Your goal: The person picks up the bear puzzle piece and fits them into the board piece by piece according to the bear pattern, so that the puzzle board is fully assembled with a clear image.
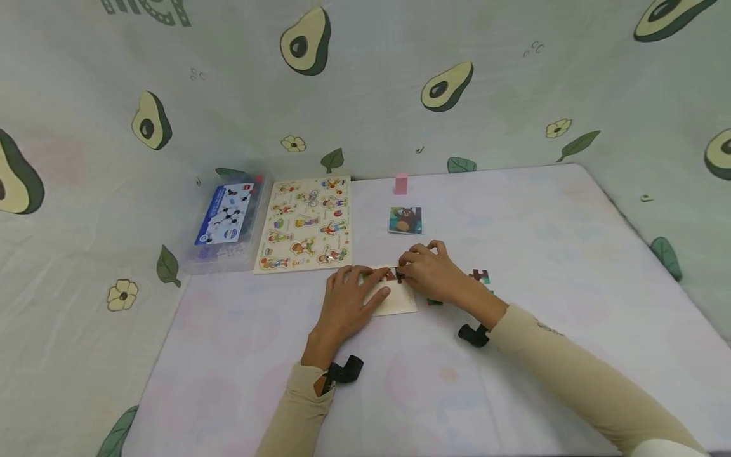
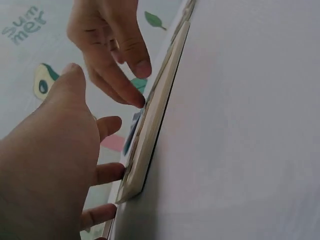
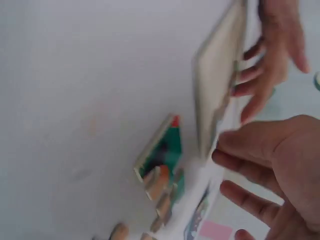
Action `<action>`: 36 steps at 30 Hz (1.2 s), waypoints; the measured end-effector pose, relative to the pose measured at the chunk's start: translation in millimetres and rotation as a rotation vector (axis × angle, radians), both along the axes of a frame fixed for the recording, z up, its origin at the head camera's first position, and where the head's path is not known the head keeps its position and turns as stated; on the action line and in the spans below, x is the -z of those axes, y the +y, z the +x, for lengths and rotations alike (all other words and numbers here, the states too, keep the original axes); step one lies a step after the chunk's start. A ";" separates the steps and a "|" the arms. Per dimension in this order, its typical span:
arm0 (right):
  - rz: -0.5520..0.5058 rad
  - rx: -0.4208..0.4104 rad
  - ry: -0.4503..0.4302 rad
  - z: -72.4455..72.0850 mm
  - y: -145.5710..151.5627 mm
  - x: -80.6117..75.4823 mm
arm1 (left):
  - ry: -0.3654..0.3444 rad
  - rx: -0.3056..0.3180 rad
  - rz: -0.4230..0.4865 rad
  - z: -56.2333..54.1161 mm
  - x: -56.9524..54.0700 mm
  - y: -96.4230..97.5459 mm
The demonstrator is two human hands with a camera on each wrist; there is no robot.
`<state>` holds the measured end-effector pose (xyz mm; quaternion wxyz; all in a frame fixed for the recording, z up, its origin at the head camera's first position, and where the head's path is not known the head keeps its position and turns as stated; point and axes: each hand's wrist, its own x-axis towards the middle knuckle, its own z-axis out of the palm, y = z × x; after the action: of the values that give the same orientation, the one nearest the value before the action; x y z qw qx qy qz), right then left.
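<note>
A shallow pale wooden puzzle board [image 1: 400, 306] lies on the table in front of the person, with coloured jigsaw pieces along its far part. The left hand [image 1: 349, 301] rests on its left side, fingers spread, fingertips at the far edge. From the right, the right hand [image 1: 432, 273] reaches over the board's far right corner. Its fingertips touch a dark brown puzzle piece [image 1: 400, 275] there. In the left wrist view a gap shows between the right thumb and index finger. Loose jigsaw pieces [image 1: 480, 276] lie beside the right forearm; others [image 3: 165, 152] show near the board in the right wrist view.
A small picture card with a bear [image 1: 405, 220] lies beyond the hands, and a pink block [image 1: 401, 184] stands behind it. At the back left are a sticker-like figure board [image 1: 307, 222] and a clear plastic box [image 1: 219, 259] with a blue sheet. A patterned cloth [image 1: 365, 95] hangs behind.
</note>
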<state>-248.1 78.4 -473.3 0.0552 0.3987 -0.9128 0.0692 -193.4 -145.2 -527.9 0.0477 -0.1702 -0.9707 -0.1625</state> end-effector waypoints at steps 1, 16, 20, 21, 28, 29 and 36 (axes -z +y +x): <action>-0.016 0.018 -0.017 1.0 3.6 -3.1 | -0.009 -0.007 -0.003 0.5 1.0 2.4; -0.254 0.077 -0.126 8.5 66.2 -0.4 | 0.008 -0.089 -0.097 3.0 -3.5 15.1; -0.267 0.074 -0.162 7.3 71.5 7.9 | 0.006 -0.088 -0.087 3.1 -1.7 17.4; -0.265 0.074 -0.170 7.0 72.5 9.7 | 0.004 -0.085 -0.083 3.1 -1.1 18.3; -0.228 0.026 -0.144 3.4 67.0 18.3 | -0.013 -0.054 -0.043 3.0 2.9 9.0; -0.228 0.020 -0.136 3.2 66.5 18.6 | -0.020 -0.046 -0.029 2.3 3.0 6.2; -0.172 0.026 -0.098 -0.7 62.3 19.1 | -0.083 0.046 0.078 -1.9 -0.7 -15.7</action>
<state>-248.8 140.6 -492.4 0.0454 0.3767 -0.9102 0.1660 -195.3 -160.9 -527.2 0.0102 -0.1834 -0.9606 -0.2084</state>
